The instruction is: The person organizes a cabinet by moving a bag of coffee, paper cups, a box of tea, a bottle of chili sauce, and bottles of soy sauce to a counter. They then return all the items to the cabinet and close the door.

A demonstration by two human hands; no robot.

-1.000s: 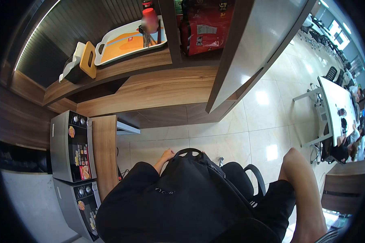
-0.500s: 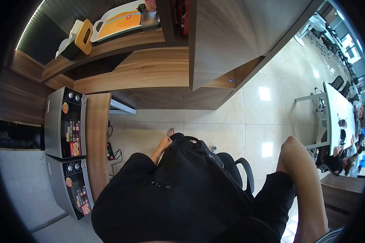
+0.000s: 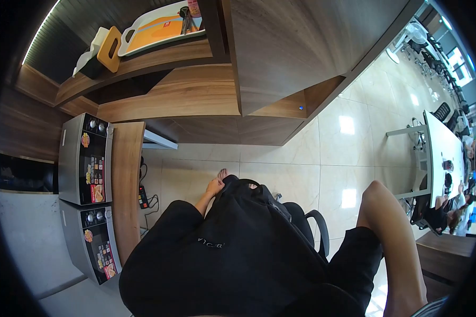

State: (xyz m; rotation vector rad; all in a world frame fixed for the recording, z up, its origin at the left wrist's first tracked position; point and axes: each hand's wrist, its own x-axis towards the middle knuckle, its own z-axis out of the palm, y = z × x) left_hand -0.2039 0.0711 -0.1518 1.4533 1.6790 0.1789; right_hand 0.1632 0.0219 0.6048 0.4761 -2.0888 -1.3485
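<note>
A black bag (image 3: 259,253) with small light lettering, a top loop handle and a side strap (image 3: 324,232) fills the lower middle, against my body. At its upper left edge is my left hand (image 3: 214,186), fingers curled closed on the dark fabric; the fingertips are partly hidden. My right arm (image 3: 396,232) is bent, its elbow up at the right, and the forearm runs out at the bottom edge. The right hand itself is out of sight. Bare toes (image 3: 223,172) show on the floor just beyond the left hand.
A cabinet door (image 3: 301,47) stands ajar ahead. An upper shelf (image 3: 158,57) holds a tray (image 3: 161,31) and a tissue box (image 3: 95,55). Two boxy appliances (image 3: 84,158) stand at left beside a wooden ledge (image 3: 126,185). A power strip (image 3: 143,198) lies below. People sit by a white table (image 3: 437,158).
The cabinet door's near edge has shifted left. My right elbow has moved slightly left. The left hand stays at the bag's edge.
</note>
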